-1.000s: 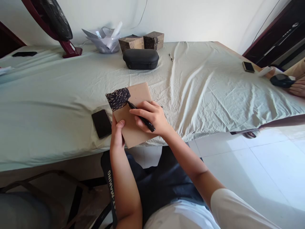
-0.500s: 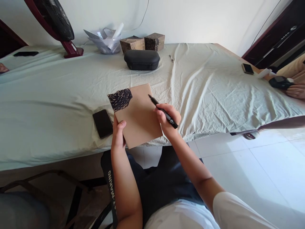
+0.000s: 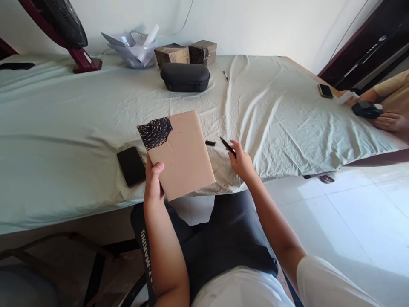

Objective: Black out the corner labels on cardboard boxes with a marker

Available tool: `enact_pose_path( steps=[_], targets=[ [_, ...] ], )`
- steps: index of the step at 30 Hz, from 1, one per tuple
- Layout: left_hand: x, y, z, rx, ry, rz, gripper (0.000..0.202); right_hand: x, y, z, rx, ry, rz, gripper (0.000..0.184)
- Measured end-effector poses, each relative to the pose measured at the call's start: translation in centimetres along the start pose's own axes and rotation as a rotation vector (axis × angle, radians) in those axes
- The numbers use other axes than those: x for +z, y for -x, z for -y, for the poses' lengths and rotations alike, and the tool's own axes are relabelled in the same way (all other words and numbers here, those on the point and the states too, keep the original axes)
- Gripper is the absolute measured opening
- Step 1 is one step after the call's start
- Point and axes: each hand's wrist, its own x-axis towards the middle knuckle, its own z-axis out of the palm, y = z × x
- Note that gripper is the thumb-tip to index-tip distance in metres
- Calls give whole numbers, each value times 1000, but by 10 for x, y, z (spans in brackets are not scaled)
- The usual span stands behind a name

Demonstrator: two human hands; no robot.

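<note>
A tan cardboard-covered book [image 3: 182, 153] with a black scribbled patch [image 3: 155, 132] in its top left corner is tilted up at the table's front edge. My left hand [image 3: 152, 181] grips its lower left edge, thumb on the cover. My right hand [image 3: 241, 162] is to the right of the book, fingers closed on a black marker pen [image 3: 227, 146] that points up and left. A small black pen cap [image 3: 210, 143] lies on the cloth between book and pen.
A black phone [image 3: 131, 165] lies left of the book on the pale green tablecloth [image 3: 64, 123]. Further back are a black case [image 3: 184, 77], two wooden blocks [image 3: 185, 53], a bowl of paper [image 3: 136, 49] and a fan base [image 3: 83, 65]. Another person's hands [image 3: 385, 119] rest at the far right.
My right hand lifted the pen off the scribbled corner and moved right, off the book. The book tilted up a little in my left hand. The pen cap came into view.
</note>
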Motion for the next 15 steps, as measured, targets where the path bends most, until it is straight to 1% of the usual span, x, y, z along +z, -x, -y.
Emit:
enact_pose_path(
  steps=[2,3,5,9,15],
  targets=[
    [0,1,-1,-3,6,-7,68,-1,-3,1,-19,277,34,43],
    [0,1,-1,-4,7,-12,67,-2,-4,2,-25,366,58,42],
    [1,2,-2,-8,0,-15,65,-1,-7,5,-25,474,78,41],
    [1,2,-3,-15,-16,-17,63,7,-15,8,-10,552,71,44],
    [5,2,-6,-25,20,-15,64,24,-35,18,13,609,124,45]
  ],
)
